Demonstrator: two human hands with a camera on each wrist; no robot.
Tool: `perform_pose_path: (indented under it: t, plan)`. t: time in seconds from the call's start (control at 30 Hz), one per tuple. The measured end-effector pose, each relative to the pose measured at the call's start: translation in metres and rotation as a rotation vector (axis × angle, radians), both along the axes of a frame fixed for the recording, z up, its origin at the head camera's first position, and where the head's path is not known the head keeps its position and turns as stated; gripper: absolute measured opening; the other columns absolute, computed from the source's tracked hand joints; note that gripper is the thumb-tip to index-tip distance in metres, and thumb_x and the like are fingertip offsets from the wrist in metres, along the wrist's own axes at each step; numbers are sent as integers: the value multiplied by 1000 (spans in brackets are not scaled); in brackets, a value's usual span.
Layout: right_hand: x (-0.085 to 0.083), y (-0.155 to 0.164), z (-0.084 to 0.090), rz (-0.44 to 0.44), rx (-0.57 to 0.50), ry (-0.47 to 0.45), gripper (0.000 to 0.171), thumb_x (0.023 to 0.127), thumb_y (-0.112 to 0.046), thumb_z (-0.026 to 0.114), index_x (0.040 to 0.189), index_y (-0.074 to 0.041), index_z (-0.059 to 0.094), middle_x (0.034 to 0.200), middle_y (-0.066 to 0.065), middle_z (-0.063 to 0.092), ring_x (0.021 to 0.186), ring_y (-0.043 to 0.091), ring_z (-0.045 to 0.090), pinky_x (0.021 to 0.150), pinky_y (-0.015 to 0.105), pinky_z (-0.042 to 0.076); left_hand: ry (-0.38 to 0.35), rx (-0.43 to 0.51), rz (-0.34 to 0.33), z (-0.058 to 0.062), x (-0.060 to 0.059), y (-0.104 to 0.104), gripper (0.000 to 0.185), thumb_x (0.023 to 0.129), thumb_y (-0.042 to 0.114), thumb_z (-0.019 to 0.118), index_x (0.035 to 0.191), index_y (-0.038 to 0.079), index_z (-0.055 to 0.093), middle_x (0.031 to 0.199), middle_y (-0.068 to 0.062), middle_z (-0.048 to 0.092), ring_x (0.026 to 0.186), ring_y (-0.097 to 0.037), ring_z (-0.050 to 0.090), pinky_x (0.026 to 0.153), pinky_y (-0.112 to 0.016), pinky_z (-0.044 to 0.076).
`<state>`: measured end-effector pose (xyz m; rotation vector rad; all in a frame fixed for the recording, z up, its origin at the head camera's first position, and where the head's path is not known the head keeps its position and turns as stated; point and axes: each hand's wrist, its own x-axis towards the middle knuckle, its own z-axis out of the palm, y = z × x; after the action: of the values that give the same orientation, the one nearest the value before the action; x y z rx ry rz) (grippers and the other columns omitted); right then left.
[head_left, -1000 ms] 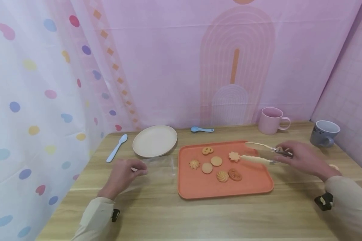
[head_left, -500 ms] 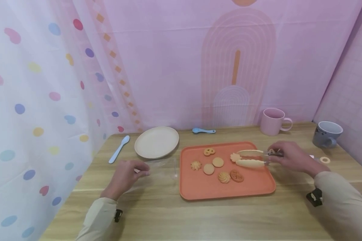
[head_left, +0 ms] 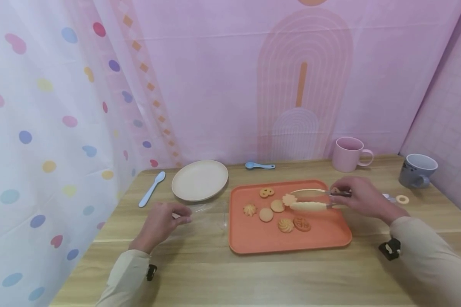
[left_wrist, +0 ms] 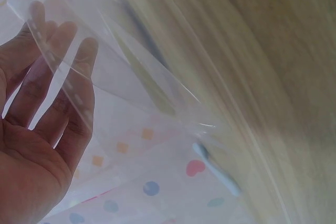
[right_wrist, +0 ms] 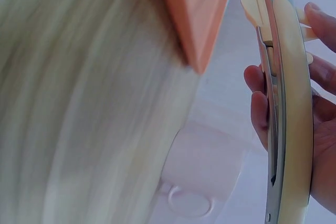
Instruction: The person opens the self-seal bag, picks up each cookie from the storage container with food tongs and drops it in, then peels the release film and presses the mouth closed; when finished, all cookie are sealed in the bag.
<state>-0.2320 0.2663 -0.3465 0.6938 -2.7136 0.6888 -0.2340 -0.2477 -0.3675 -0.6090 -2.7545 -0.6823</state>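
My left hand (head_left: 159, 226) pinches the edge of a clear plastic bag (head_left: 209, 217), which stretches toward the tray; in the left wrist view the bag (left_wrist: 142, 82) spreads over the fingers. My right hand (head_left: 363, 198) grips cream-and-metal tongs (head_left: 311, 206), their ring end sticking out behind the hand. A flower-shaped cookie (head_left: 290, 200) sits between the tong tips, over the orange tray (head_left: 253, 243). In the right wrist view, fingers and thumb wrap the tong handles (right_wrist: 294, 103). Several other cookies lie on the tray, among them a round one (head_left: 266, 215) and a swirl one (head_left: 286, 225).
A cream plate (head_left: 199, 181) lies behind the left hand, with a light blue spoon (head_left: 152, 189) at its left. Another small blue spoon (head_left: 260, 166) rests behind the tray. A pink mug (head_left: 347, 154) and a grey mug (head_left: 417, 171) stand at the back right.
The right hand has moved left with the tongs; their tips have come around the flower-shaped cookie, which has shifted left with them toward the round cookies. The left hand keeps pinching the bag.
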Motion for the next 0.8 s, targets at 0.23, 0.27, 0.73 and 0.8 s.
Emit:
perform_pose_path:
  t: [0.23,0.27,0.73,0.8]
  plan:
    - [-5,-25,3,70,-40,-7,9,84,-13,80,90,-10,75,76,-6,65,68,1,50,60,20,46,18,5,-10,-1,1,0,12,78,7,83,89,5,79,87,-6,80,81,-20,76,66,-27,62]
    - [-5,-28,3,80,-45,-12,9,84,-13,80,90,-10,75,77,-5,66,69,2,52,61,21,47,22,3,-10,-1,1,0,12,78,7,83,89,5,79,87,-6,80,81,-21,76,66,-27,62]
    - [-16,-94,1,173,-63,-137,13,88,-24,78,94,-13,75,86,-6,71,78,5,59,73,24,53,31,-9,-11,-2,1,1,13,77,8,84,89,5,80,86,-5,80,83,-21,75,67,-31,62]
    - [-16,-103,1,172,-56,-164,14,89,-27,77,96,-14,75,89,-6,71,80,6,59,75,26,52,33,-6,-13,-2,1,2,13,77,7,84,89,5,80,85,-5,79,82,-21,75,67,-32,62]
